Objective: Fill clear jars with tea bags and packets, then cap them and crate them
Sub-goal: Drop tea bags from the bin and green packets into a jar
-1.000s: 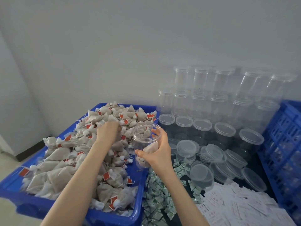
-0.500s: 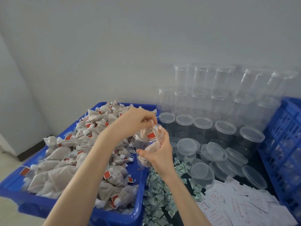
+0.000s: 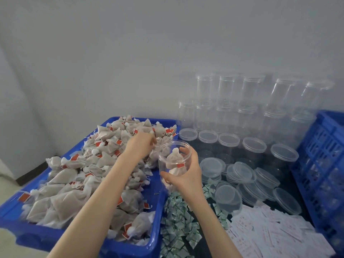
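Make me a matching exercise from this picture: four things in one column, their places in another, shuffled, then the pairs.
Things:
1. open jar
2. tea bags
3. loose lids
4. green packets

Places:
A. heaped in the blue tray
B. held in the right hand
C. scattered between the tray and the white slips
D. piled in front of the capped jars

Pairs: 1-B, 2-A, 3-D, 4-C

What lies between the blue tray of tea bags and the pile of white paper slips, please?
In the head view, a heap of small green-and-white packets lies between the blue tray and the white slips; the right hand's forearm crosses above it.
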